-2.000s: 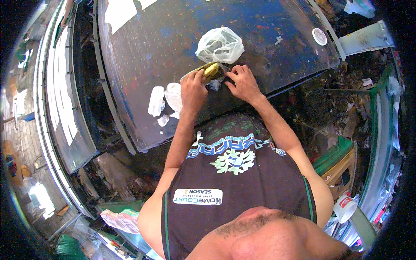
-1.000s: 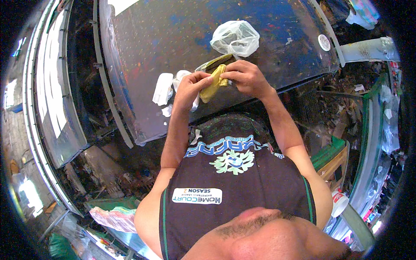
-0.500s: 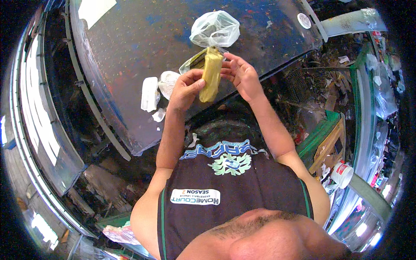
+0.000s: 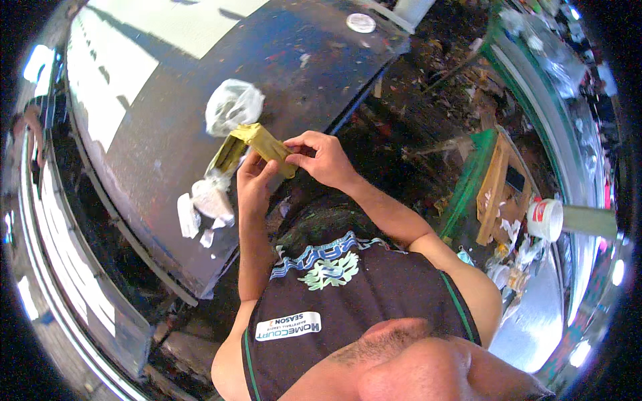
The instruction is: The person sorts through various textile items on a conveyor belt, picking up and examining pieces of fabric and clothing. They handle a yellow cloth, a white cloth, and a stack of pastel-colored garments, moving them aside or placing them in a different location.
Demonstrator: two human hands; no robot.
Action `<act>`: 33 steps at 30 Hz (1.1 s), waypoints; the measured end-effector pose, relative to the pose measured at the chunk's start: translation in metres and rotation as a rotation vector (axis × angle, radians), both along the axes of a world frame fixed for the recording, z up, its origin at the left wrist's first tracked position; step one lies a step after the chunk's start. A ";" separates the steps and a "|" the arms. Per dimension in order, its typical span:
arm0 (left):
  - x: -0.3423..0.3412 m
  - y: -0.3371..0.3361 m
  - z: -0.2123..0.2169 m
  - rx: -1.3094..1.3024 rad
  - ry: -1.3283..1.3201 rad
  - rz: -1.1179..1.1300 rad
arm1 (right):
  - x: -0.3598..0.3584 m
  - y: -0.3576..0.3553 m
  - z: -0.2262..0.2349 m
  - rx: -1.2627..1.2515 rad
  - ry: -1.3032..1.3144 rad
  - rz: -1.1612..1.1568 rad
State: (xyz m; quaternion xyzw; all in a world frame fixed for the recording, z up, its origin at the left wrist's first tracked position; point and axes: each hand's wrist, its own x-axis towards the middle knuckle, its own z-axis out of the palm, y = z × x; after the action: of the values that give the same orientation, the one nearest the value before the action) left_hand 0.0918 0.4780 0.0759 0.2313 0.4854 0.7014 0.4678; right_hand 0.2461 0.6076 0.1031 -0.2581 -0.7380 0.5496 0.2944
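Note:
A yellow-green, leaf-wrapped parcel (image 4: 264,140) is held slanting over the table edge between my two hands. My left hand (image 4: 254,184) grips it from the near left side, thumb on top. On its right side, the thumb and fingers of my right hand (image 4: 321,159) pinch the wrapping near its lower end. Just left of the parcel, a darker opened leaf wrapping in clear plastic (image 4: 229,155) lies on the table. Behind it sits a crumpled, translucent plastic bag (image 4: 234,105). What is inside the held parcel is hidden.
White crumpled pieces (image 4: 212,199) and a white block-like piece (image 4: 188,215) lie near the left edge of the dark table (image 4: 294,60). A white round lid (image 4: 361,23) is at the far end. On my right stand a green-edged wooden frame (image 4: 491,180) and a white tub (image 4: 545,219).
The view has turned, so the table lies further left. The parcel has tilted from upright to slanting, and my right hand has closed onto its side.

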 end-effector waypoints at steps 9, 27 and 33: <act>0.005 0.029 0.007 0.107 -0.304 -0.023 | 0.033 0.008 0.002 0.213 0.213 0.117; 0.016 0.011 0.020 -0.055 0.074 -0.128 | 0.056 0.049 -0.006 0.032 -0.167 0.107; 0.024 -0.018 0.016 -0.233 0.092 -0.077 | 0.018 0.024 -0.029 -0.154 -0.101 0.073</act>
State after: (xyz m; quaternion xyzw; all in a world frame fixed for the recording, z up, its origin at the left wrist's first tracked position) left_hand 0.1154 0.4602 0.0919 0.2259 0.5755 0.6102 0.4954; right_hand 0.2644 0.6319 0.0742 -0.2805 -0.7163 0.6014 0.2157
